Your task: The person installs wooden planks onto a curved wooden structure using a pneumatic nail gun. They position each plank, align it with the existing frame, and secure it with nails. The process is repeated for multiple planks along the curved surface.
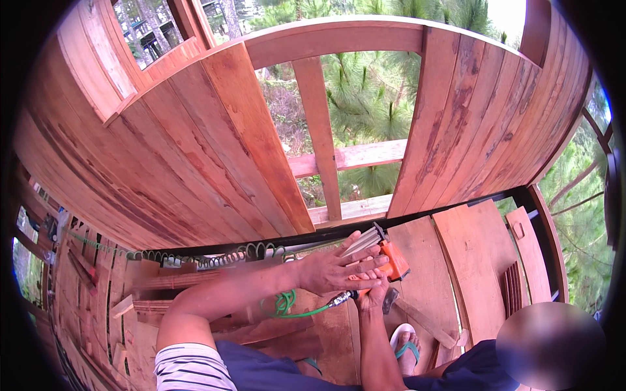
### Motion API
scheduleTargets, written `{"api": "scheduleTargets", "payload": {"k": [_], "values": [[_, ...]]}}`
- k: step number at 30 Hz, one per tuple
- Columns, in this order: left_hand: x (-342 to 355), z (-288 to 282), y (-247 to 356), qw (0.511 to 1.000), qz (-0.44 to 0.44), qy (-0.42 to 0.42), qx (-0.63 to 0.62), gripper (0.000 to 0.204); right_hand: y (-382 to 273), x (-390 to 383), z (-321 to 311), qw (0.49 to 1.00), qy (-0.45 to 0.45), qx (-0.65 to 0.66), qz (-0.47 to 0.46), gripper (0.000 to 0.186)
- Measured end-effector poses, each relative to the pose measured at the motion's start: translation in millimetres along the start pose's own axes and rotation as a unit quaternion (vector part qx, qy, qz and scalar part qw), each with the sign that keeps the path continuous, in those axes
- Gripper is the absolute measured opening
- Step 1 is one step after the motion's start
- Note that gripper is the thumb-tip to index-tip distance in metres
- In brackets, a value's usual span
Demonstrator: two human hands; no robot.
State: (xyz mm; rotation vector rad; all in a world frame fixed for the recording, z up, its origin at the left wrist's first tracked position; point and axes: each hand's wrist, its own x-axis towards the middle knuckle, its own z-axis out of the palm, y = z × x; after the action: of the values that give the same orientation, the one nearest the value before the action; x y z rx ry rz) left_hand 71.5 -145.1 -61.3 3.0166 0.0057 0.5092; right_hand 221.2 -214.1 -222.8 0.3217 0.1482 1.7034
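An orange air nail gun (396,262) with a silver magazine (365,240) is held low in front of me, close to the foot of the plank wall. My right hand (373,293) is closed round its handle. Across the magazine lies my left hand (336,268), thumb on one side and fingers on the other, partly over the right fingers. A green air hose (310,313) joins the tool by a metal fitting (340,299). Beside my right wrist, a hammer (424,320) with a dark head and wooden handle rests on the floor boards.
The curved plank wall (189,143) has an open gap with an upright stud (317,130); trees show beyond. Coiled green hose (215,257) runs along the wall's foot. Loose boards (466,247) lie at right, scraps (124,306) at left. My sandalled foot (407,348) stands near the hammer.
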Motion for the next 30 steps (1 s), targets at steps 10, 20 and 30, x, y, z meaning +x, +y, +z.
{"api": "scheduleTargets", "payload": {"k": [10,20,30], "values": [[-17,6,18,0.991,0.003,0.051,0.123,0.052,39,8,44,0.979,0.171,-0.100,-0.053,0.045],[-27,-8,3,0.912,-0.235,0.228,-0.246,0.057,34,-3,11,0.989,0.139,-0.002,-0.047,0.058],[-43,2,-36,0.700,-0.454,0.429,-0.346,0.045,23,13,9,0.967,0.183,-0.007,-0.177,0.033]]}}
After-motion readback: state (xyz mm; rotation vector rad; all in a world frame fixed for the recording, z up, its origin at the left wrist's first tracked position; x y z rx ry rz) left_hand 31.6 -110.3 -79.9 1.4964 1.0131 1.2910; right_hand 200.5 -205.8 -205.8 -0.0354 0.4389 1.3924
